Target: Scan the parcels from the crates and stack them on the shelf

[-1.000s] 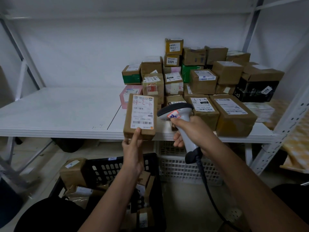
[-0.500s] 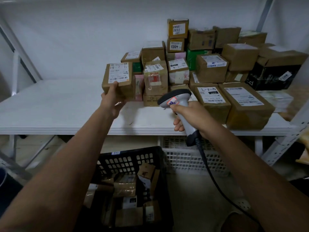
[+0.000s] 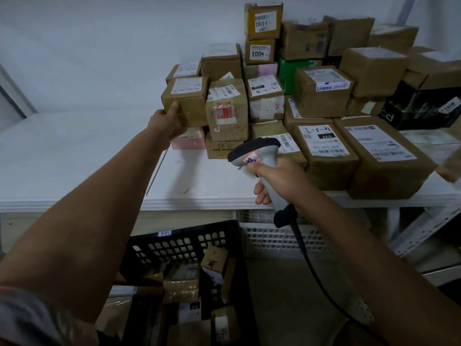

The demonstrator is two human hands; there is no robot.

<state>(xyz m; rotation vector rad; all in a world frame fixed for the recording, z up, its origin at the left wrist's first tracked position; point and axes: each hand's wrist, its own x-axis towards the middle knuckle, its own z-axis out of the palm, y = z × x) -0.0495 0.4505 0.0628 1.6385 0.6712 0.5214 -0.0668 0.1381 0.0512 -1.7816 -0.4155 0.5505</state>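
The left hand (image 3: pixel 167 122) is gripping a brown parcel (image 3: pixel 185 101) from below and from its near face, the thumb lying up the front of the cardboard and the other fingers hidden under it. The parcel is sitting at the left end of the pile (image 3: pixel 311 96) on the white shelf (image 3: pixel 74 156), its right side touching a taped box (image 3: pixel 227 109), its white label facing up. It is lying over a pink box (image 3: pixel 189 141), though whether it is resting on that box or being held just above it cannot be told.

The right hand (image 3: pixel 282 181) is wrapping its fingers round the handle of a grey scanner (image 3: pixel 254 152), with the thumb lying on top near a red-edged sticker. The scanner head is pointing towards the pile, hanging above the front part of the shelf and apart from the parcel. Its black cable (image 3: pixel 314 273) is running down from the handle towards the lower right.

The pile is filling the right half of the shelf, mostly brown boxes with white labels, with a green box (image 3: pixel 287 71) and a black box (image 3: pixel 421 108) among them.

Below the shelf edge, a black crate (image 3: pixel 184 240) is standing on the floor with more parcels lying loosely inside. A white crate (image 3: pixel 274 238) is standing just behind it, under the shelf.
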